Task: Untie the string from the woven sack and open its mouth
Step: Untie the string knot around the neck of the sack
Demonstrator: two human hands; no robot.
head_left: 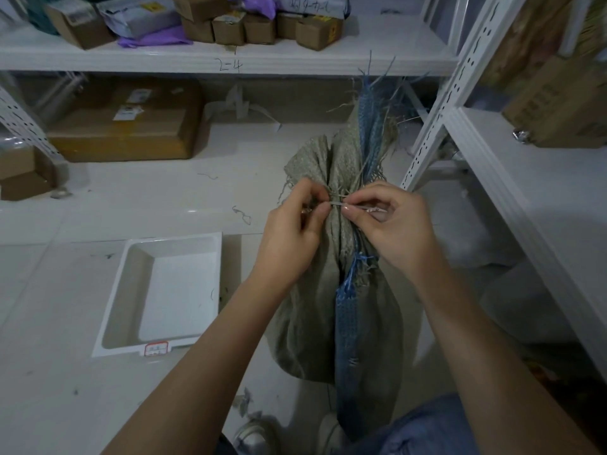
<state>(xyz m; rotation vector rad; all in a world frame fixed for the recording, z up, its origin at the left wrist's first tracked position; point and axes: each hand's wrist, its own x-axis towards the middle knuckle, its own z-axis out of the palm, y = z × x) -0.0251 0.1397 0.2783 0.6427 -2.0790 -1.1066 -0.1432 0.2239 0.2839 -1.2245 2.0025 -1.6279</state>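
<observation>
A grey-green woven sack (305,326) with a blue stripe stands on the floor in front of me, its neck bunched tight and its frayed top sticking up. A thin pale string (338,204) wraps the neck. My left hand (292,231) pinches the string at the left side of the neck. My right hand (394,224) pinches the string's other end at the right, thumb and forefinger closed on it. The knot itself is mostly hidden between my fingertips.
A white shallow tray (131,290) lies on the tiled floor to the left. White metal shelving (437,126) stands behind and to the right, loaded with cardboard boxes (124,129) and parcels. My shoes show at the bottom edge.
</observation>
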